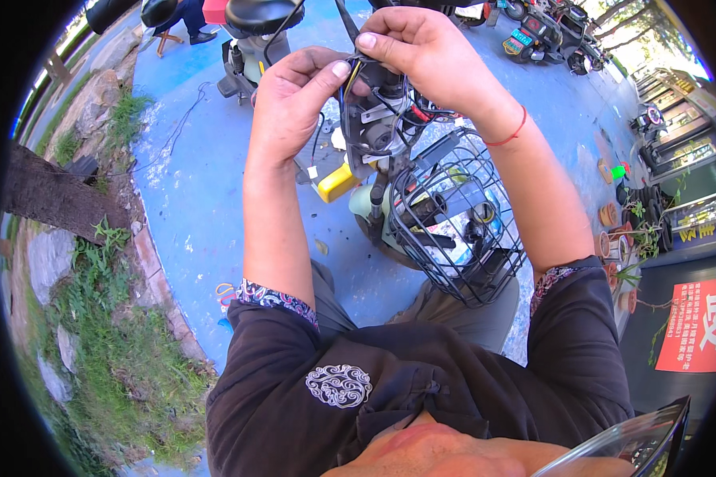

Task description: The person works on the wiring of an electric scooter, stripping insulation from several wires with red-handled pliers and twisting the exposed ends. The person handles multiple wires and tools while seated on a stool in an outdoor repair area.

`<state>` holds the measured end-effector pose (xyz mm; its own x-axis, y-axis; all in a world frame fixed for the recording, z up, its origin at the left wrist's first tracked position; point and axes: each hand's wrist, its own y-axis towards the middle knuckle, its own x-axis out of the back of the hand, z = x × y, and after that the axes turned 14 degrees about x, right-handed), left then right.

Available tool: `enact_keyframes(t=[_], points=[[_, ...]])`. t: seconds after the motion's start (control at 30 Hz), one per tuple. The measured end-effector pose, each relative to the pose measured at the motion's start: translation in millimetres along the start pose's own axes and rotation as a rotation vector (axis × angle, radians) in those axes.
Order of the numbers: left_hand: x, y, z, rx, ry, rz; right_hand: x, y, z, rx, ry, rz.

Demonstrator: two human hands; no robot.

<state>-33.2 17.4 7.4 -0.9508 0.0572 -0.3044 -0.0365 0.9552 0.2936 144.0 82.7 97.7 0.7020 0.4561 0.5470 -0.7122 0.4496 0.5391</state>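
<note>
Both of my hands are raised in front of the opened front end of a scooter (380, 135), whose loose wires and dark fittings are exposed. My left hand (298, 99) pinches a dark wire bundle (347, 87) between thumb and fingers. Close beside it, my right hand (421, 56) grips the same bundle higher up, thumb and forefinger pressed together. A black strip or cable (345, 22) runs upward from between the hands. Fingers hide the exact spot they hold. Below the hands are a yellow plastic piece (339, 184) and several thin wires, including one with a white connector (312, 172).
A black wire basket (497, 266) holding assorted items is on the scooter's front, near my knees. Another scooter's seat (264, 14) is at the far left. Parked motorbikes (545, 36) stand far right. Potted plants (624, 238) line the right; a tree trunk (64, 187) and rocks border the left.
</note>
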Motion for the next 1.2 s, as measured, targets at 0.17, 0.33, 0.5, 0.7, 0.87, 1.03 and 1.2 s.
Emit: enact_keyframes(t=[0.17,0.33,0.5,0.7,0.87,1.03,1.2], points=[[0.5,-2.9,1.7,-0.031,0.215,-0.065,-4.3,-4.8,-2.9,0.046,-0.083,-0.006],[3.7,-4.4,0.6,0.068,0.121,0.068,-2.0,-10.7,-6.2,0.146,0.119,-0.088],[-0.8,-5.8,-0.1,0.080,-0.016,0.049,-6.9,-21.4,-5.6,0.099,0.144,-0.204],[-17.6,-6.6,4.7,-0.028,0.104,-0.061,-30.0,-48.6,0.7,0.041,0.098,-0.366],[-24.7,-8.3,-3.5,-0.358,0.611,-0.206,-29.4,-48.8,1.9,0.086,-0.045,-0.358],[-25.5,-5.2,-2.1,-0.592,0.878,-0.278,-26.0,-39.9,8.2,0.239,-0.209,-0.375],[-34.2,-6.3,-3.2,-0.736,0.985,-0.399,-25.8,-36.8,11.4,0.337,-0.276,-0.362]])
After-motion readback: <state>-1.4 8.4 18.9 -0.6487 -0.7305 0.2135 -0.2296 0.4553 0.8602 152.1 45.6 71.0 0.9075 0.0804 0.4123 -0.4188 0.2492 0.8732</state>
